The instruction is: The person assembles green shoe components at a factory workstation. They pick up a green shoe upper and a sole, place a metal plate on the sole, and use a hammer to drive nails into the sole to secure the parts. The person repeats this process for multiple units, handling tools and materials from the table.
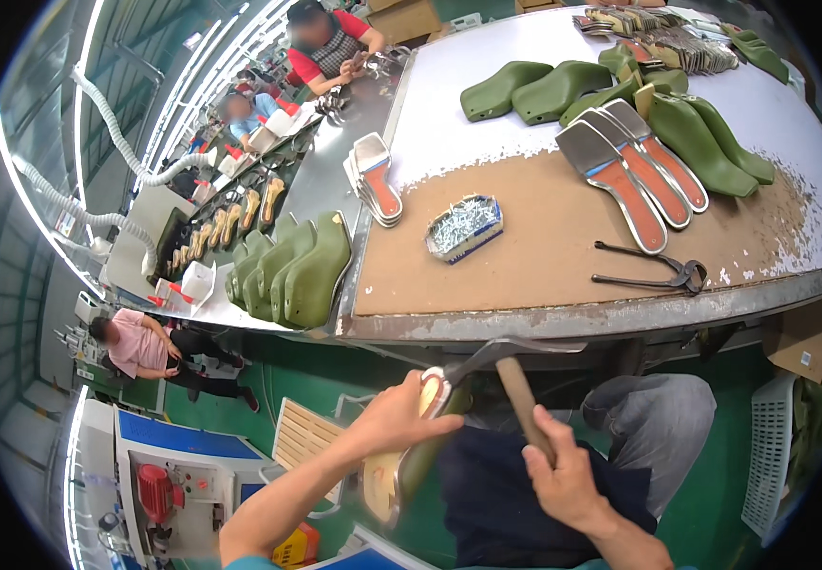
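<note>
My left hand (394, 420) grips a green shoe last (417, 467) tilted over my lap, its sole side showing a pale insole (378, 486) with a light rim. In my right hand (565, 475) is the wooden handle of a hammer (523, 404). The hammer's dark, long, curved head reaches over the toe end of the last, just below the bench edge; whether it touches the last I cannot tell. On the bench ahead stands a small box of nails (466, 230). Black pincers (653, 275) lie at its right front.
Orange-and-grey insoles (631, 190) and green lasts (705, 142) lie on the worktable (525, 294). More lasts (306, 275) stand at its left end, beside a line carrying shoe parts (230, 223). People sit along that line. A pale basket (767, 456) stands at the right.
</note>
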The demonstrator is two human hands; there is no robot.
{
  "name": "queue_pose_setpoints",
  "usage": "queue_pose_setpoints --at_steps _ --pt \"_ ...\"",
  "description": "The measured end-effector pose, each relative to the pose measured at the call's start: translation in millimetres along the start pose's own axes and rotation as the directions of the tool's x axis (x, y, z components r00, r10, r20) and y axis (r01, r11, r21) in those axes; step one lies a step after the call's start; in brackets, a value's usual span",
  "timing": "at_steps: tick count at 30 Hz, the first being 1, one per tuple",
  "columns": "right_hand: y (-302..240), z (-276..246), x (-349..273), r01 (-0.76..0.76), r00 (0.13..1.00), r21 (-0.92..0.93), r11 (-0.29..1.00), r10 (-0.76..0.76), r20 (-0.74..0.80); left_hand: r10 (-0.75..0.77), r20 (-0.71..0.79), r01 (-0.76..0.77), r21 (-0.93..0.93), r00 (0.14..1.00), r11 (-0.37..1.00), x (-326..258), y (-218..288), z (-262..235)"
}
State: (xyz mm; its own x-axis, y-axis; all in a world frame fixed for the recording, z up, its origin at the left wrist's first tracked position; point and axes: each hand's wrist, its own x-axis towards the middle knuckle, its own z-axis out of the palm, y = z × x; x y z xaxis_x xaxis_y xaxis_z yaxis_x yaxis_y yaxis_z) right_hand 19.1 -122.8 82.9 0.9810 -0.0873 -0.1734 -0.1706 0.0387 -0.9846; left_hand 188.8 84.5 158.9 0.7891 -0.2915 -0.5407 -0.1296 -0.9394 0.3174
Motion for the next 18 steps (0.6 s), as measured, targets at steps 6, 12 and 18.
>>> queue_pose_setpoints --at_steps 6,12,18 --pt "-29.1 -90.3 -12.9 0.22 0.809 -0.507 0.834 -0.446 -0.382 0.009 -0.023 -0.006 0.119 1.0 0.993 -2.4 10.5 -6.0" --pt "-34.2 -230.5 -18.4 -0.086 0.656 -0.655 0.751 -0.452 -0.604 0.178 -0.297 -0.175 0.038 0.938 0.984 -32.7 -8.5 -51.2" --pt "8.3 -319.5 8.8 -0.45 0.612 -0.798 0.401 -0.513 -0.602 0.012 -0.911 -0.722 -0.319 0.412 0.614 -2.6 -24.9 -102.9"
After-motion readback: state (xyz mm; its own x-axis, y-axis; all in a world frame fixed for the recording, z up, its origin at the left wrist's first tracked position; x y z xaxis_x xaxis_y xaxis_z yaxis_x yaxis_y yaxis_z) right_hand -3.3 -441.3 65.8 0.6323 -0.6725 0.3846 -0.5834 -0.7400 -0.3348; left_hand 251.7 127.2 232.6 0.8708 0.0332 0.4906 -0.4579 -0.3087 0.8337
